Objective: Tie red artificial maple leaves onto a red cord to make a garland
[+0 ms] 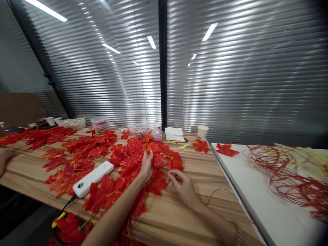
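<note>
Red-orange artificial maple leaves [130,157] lie in a long heap across the wooden table. My left hand [146,168] is at the middle of the heap, its fingers closed on a maple leaf [157,181]; part of the grip is hidden by the leaves. Just to the right, my right hand [183,187] holds its thumb and fingertips in a pinch near the leaf's edge. Whatever is between those fingertips is too small to make out. A thin red cord [217,190] loops over the table behind my right wrist.
A white power bank [93,178] with a black cable lies left of my left arm. Paper cups [202,132], tissues [174,134] and bead tubs [139,130] line the back. Tangled red cord [294,177] covers the white table at right. Another person's hand [3,158] shows at far left.
</note>
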{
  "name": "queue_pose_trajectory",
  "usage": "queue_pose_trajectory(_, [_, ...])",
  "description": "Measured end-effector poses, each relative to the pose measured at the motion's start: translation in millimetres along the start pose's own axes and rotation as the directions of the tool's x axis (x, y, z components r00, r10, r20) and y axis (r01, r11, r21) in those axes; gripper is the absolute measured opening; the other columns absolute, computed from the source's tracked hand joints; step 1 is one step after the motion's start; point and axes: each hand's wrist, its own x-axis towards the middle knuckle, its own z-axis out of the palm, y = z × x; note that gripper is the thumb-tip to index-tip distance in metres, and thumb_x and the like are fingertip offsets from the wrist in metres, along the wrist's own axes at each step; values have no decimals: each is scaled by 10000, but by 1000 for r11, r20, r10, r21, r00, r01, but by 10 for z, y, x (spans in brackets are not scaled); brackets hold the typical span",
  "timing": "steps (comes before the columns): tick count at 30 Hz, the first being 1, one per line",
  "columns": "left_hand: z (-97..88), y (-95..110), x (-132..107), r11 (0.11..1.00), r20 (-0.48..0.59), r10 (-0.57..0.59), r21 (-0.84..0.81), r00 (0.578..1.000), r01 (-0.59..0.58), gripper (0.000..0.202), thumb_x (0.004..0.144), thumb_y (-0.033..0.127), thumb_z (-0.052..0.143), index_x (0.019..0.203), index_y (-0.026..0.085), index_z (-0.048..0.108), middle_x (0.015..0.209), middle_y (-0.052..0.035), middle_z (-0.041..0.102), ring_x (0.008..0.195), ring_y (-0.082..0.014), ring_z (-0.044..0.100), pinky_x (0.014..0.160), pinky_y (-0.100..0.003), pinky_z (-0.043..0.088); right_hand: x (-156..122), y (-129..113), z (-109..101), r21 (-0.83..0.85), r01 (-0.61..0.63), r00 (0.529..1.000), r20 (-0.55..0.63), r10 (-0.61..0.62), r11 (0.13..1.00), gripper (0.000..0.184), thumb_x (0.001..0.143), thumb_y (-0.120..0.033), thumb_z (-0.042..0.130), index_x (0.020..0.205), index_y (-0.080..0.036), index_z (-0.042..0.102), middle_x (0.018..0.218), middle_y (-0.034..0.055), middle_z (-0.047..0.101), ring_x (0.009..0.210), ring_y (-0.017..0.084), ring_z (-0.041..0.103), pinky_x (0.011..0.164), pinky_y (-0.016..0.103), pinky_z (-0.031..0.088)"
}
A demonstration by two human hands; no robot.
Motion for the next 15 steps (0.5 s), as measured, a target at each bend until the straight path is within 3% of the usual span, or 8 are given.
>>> queue_pose_trajectory(2, [0,-32,-78,997,39,-61,-49,997,63,342,678,288,653,974,209,503,924,-15,606,877,-128,578,767,-223,438,9,7,-15,-17,1,1000,3,-1,1000,202,798,-329,490,809,-143,565,719,59,604,642,153,586,616,251,465])
queue_pose_trajectory(4, [12,-46,-172,980,146,-161,-92,976,176,253,677,245,651,892,194,526,881,-5,610,826,-125,586,744,-220,441,15,32,-26,-32,-9,1000,4,9,999,210,804,-339,478,812,-145,556,732,61,598,660,158,577,626,255,458])
queue_pose_trajectory(7, [40,-23,-294,938,337,-274,-113,901,328,137,695,199,616,807,173,542,812,-5,620,739,-132,594,699,-238,448,1,70,-29,-35,-37,999,12,37,999,220,814,-353,457,806,-148,537,725,61,589,678,166,569,610,250,445])
queue_pose_trajectory(10, [52,35,-339,899,432,-347,-99,832,427,89,698,192,579,769,140,567,736,-30,630,673,-146,598,672,-255,447,-33,78,-21,-20,-56,998,20,56,998,218,816,-359,451,805,-153,520,741,61,583,689,167,566,593,243,437])
queue_pose_trajectory(13, [31,66,-310,862,493,-414,-58,766,503,315,739,407,497,784,108,587,721,-81,634,692,-185,603,664,-285,448,-55,53,-16,-28,-62,998,25,63,998,225,817,-367,443,804,-153,515,756,63,571,679,162,552,580,240,434])
queue_pose_trajectory(15, [4,56,-277,876,508,-415,0,755,482,491,739,560,405,783,107,588,718,-93,632,692,-192,598,655,-297,446,-55,30,-17,-63,-48,998,38,51,997,228,824,-361,428,792,-153,516,756,60,558,669,154,536,583,239,428])
